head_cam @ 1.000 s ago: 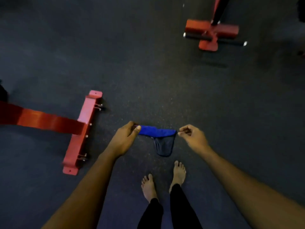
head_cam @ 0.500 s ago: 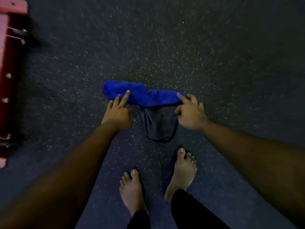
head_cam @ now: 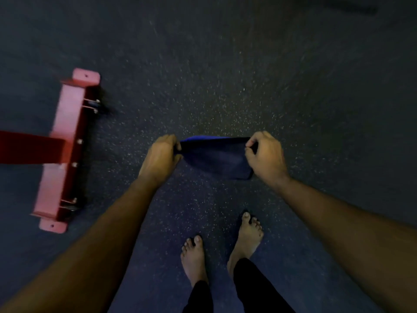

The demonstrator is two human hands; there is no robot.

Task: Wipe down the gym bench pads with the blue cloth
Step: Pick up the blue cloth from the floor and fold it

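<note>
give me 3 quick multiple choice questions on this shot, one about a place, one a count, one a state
1. The red frame foot lies:
A) on the person's left
B) on the person's right
C) between the feet

2. Bare feet in view:
A) one
B) two
C) none

3. The blue cloth is:
A) bunched in one fist
B) draped over the frame
C) pinched by the left hand and the right hand, spread between them

Answers:
1. A, it sits at the picture's left side, beyond the left hand.
2. B, both show below the hands.
3. C, each hand pinches one end.
</note>
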